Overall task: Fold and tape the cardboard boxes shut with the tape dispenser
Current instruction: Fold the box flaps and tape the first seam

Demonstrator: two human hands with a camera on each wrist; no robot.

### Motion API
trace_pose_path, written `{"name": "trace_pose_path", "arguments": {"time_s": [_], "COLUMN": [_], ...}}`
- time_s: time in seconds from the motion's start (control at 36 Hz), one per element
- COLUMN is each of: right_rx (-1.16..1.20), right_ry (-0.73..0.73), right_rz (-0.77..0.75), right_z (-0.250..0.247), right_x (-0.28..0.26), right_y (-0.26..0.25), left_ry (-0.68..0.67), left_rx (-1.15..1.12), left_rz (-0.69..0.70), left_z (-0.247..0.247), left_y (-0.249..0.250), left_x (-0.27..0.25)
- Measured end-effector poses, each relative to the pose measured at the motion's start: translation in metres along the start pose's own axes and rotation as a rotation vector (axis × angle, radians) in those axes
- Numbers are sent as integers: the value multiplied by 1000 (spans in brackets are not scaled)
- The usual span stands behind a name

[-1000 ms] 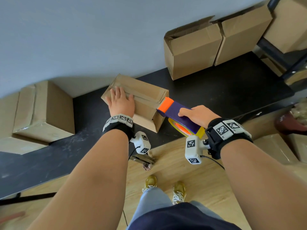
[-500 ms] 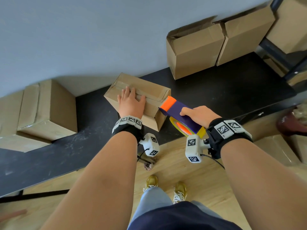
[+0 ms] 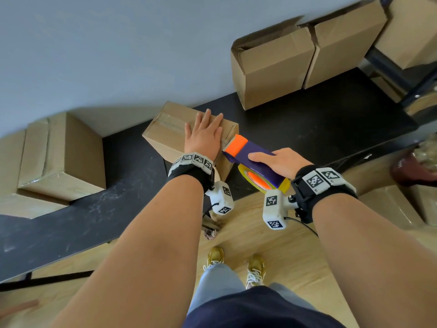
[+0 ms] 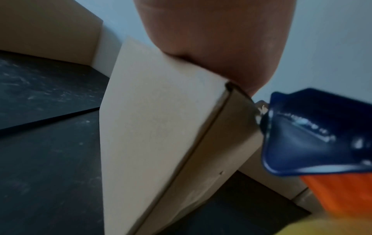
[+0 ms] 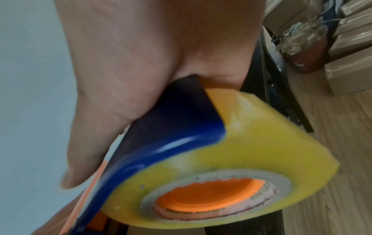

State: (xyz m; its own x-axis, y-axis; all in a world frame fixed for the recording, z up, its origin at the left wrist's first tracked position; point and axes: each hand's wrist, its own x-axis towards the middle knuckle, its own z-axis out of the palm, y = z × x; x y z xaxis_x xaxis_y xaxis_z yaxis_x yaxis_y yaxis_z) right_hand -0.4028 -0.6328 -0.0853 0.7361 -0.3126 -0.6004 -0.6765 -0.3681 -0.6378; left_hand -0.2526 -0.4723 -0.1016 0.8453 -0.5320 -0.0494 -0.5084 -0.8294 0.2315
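- The left hand [image 3: 203, 136], flat and open, is now shifted toward 3 o'clock on the closed brown cardboard box [image 3: 170, 136], smoothing tape.
- The blue-and-orange tape dispenser [image 3: 250, 157] is gripped by the right hand [image 3: 279, 162] at the box edge; cutting is judged imminent.

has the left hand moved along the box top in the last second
Yes. The left hand has slid along the top of the box from its left end toward the right end, nearer the tape dispenser.

I see a closed brown cardboard box [image 3: 170, 136] lying on the black table [image 3: 307, 129], taped along its top seam; the blue-and-orange tape dispenser [image 3: 250, 157], yellowish roll loaded, touches its right end.
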Motion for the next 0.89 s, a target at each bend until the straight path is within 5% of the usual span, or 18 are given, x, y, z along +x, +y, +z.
{"name": "trace_pose_path", "arguments": {"time_s": [0.5,0.89], "right_rx": [36,-72], "right_ry": [-53,63], "right_rz": [6,80], "right_z": [-23,4], "right_x": [-4,17], "right_y": [38,23], "left_ry": [3,105], "left_rx": [40,-28], "left_rz": [-9,-13], "left_z": [3,-2], "left_y": [1,8], "left_x": [3,-9]}}
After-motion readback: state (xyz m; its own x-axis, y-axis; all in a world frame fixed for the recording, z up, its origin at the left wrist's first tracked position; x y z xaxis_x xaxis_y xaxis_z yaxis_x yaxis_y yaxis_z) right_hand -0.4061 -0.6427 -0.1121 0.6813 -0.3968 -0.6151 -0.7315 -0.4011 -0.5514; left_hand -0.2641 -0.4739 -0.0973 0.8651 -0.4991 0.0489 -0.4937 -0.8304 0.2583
